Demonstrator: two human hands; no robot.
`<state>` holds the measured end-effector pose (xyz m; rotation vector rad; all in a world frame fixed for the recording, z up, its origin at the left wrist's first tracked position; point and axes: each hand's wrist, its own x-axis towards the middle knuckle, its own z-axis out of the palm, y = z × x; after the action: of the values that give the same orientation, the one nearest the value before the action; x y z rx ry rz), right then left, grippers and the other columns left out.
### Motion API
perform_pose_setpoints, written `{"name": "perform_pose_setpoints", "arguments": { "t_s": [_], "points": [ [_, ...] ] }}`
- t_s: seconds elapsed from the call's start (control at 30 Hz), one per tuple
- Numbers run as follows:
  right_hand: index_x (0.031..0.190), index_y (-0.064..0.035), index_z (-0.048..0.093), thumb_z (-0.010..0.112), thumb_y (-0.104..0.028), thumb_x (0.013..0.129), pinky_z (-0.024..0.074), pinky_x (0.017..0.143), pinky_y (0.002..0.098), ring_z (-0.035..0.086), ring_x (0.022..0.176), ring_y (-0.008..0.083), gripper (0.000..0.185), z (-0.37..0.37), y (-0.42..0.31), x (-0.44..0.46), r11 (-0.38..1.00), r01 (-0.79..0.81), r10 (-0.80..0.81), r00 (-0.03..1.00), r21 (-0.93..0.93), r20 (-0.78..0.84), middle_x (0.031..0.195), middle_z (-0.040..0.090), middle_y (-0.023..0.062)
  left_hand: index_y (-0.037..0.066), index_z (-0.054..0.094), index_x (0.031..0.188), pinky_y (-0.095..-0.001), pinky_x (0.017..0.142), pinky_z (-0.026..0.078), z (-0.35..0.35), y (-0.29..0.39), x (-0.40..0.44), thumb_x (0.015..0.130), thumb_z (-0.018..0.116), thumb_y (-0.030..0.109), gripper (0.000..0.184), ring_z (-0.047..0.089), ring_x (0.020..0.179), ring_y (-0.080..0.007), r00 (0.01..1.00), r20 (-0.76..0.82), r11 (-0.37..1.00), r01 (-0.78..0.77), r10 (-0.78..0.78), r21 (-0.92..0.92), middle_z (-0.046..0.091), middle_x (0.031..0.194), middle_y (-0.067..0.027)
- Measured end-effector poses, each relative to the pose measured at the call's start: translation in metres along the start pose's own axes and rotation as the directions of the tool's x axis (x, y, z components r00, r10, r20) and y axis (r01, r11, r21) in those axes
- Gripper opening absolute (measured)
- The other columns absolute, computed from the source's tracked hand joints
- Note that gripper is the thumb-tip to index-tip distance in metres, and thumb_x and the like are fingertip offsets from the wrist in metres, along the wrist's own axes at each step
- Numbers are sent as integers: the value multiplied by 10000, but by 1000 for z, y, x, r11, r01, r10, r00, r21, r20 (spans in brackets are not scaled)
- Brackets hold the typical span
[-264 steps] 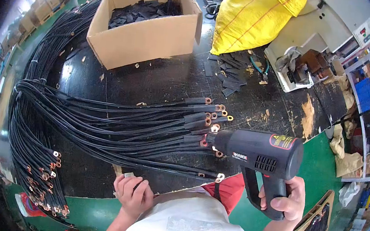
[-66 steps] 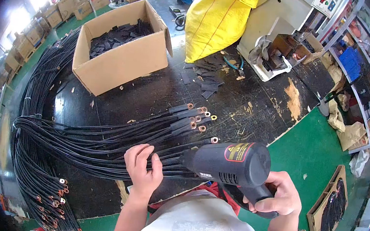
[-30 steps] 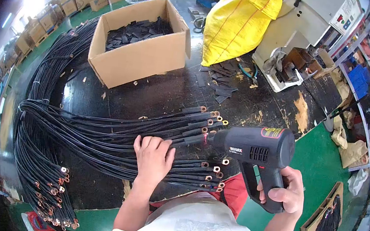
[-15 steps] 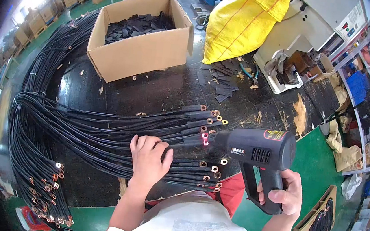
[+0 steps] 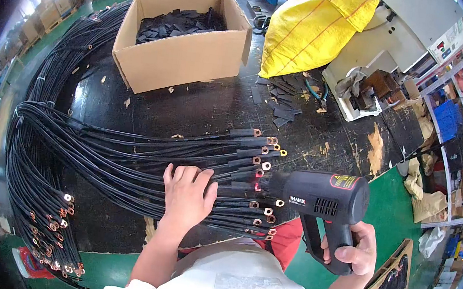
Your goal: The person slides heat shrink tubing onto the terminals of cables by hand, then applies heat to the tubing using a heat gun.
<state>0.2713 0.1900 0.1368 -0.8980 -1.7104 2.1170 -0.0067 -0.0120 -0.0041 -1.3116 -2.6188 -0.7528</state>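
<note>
My right hand (image 5: pixel 356 252) is wrapped round the handle of a black heat gun (image 5: pixel 325 195). The gun's nozzle points left at copper lugs on the ends of black cables (image 5: pixel 145 161), and a lug right at the nozzle glows pinkish red. Dark sleeves cover the cables just behind the lugs. My left hand (image 5: pixel 188 193) lies palm down on the cable bundle, left of the lugs, its fingers slightly spread. Whether it grips any cable beneath the palm is hidden.
A cardboard box (image 5: pixel 178 63) of black pieces stands at the back. Beside it are a yellow sack (image 5: pixel 316 32), scattered black strips (image 5: pixel 284 96), pliers (image 5: pixel 317 91) and a machine (image 5: pixel 360 96). More lugged cables (image 5: pixel 55 233) hang at the table's left edge.
Since the earliest frame, my left hand has come up from the table's edge onto the cables. In the last half second the heat gun has shifted slightly down across the lugs.
</note>
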Motion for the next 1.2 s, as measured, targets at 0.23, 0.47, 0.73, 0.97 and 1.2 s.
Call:
{"name": "perform_pose_setpoints", "arguments": {
  "t_s": [0.23, 0.47, 0.73, 0.97, 1.2],
  "points": [
    [1159, 128, 631, 755, -68, 645, 570, 609, 327, 688, 643, 212, 564, 0, 0, -1, 1000, 6, -6, 1000, -4, 11, 851, 724, 183, 70, 700, 1087, -567, 1099, 361, 0, -5, -1, 883, 661, 133, 217, 590, 1077, -324, 969, -244, 992, 6, -38, -130, 648, 1101, -102],
    [1178, 137, 628, 763, -80, 647, 570, 604, 330, 692, 645, 220, 590, 6, -2, 4, 1000, -20, 21, 998, -15, 66, 862, 729, 189, 82, 664, 1101, -553, 1092, 367, -2, -10, -3, 848, 667, 77, 253, 601, 1080, -299, 889, -453, 965, -56, -70, -257, 645, 1128, -100],
    [1167, 130, 642, 760, -79, 637, 580, 616, 333, 695, 648, 222, 581, 19, -1, 13, 1000, -16, 16, 998, 7, 62, 868, 728, 194, 56, 675, 1101, -537, 1106, 373, -9, -13, -7, 848, 648, 85, 256, 586, 1108, -318, 838, -525, 903, -99, -151, -418, 643, 1147, -128],
    [1143, 126, 643, 758, -91, 647, 576, 620, 335, 687, 643, 210, 554, 32, -5, 23, 1000, -19, 19, 993, -8, 119, 860, 724, 187, 60, 672, 1089, -539, 1121, 367, -9, -14, -8, 837, 649, 93, 256, 590, 1102, -304, 814, -568, 900, -149, -123, -409, 644, 1154, -128],
    [1134, 123, 644, 770, -95, 647, 573, 611, 336, 686, 645, 207, 548, 37, -9, 30, 997, 8, -6, 1000, -76, 17, 854, 723, 173, 62, 666, 1067, -535, 1125, 364, -11, -15, -9, 835, 645, 80, 234, 594, 1097, -303, 788, -605, 903, -174, -112, -393, 639, 1138, -124]
  ]
}}
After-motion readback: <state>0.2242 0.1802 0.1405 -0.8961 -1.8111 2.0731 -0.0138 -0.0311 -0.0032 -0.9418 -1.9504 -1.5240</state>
